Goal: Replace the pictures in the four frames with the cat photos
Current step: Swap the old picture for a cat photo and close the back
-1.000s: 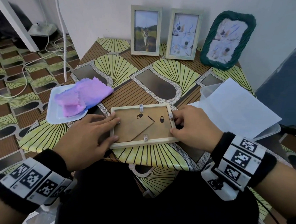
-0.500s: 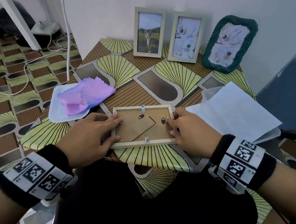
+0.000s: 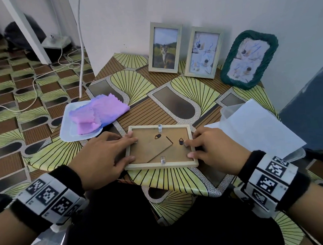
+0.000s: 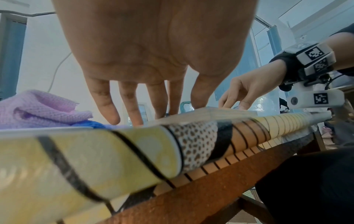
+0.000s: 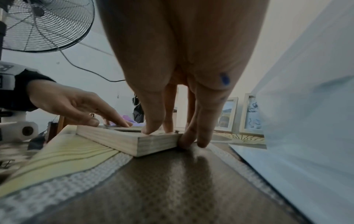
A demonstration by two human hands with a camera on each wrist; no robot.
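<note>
A light wooden picture frame (image 3: 160,165) lies face down near the table's front edge, its brown backing board (image 3: 149,147) and folded stand facing up. My left hand (image 3: 131,148) rests on the frame's left rail with straight fingers, the thumb at the near corner. My right hand (image 3: 188,150) presses on the right rail. Its index fingertip is beside a black hanger tab (image 3: 180,141), and its other fingers (image 5: 201,141) stand against the frame's outer side (image 5: 153,145). At the back, one frame (image 3: 164,47) shows a cat photo. A second frame (image 3: 202,52) and a green frame (image 3: 248,59) show pale drawings.
A purple cloth (image 3: 99,113) lies on a white tray (image 3: 66,128) at the table's left edge. White sheets over a clear plastic container (image 3: 257,129) sit right beside my right hand. A fan (image 5: 44,25) and cables stand off to the left.
My right fingertips have crept inward over the frame's right rail toward the hanger tab. The left hand and the frame have stayed put; the head view has shifted slightly.
</note>
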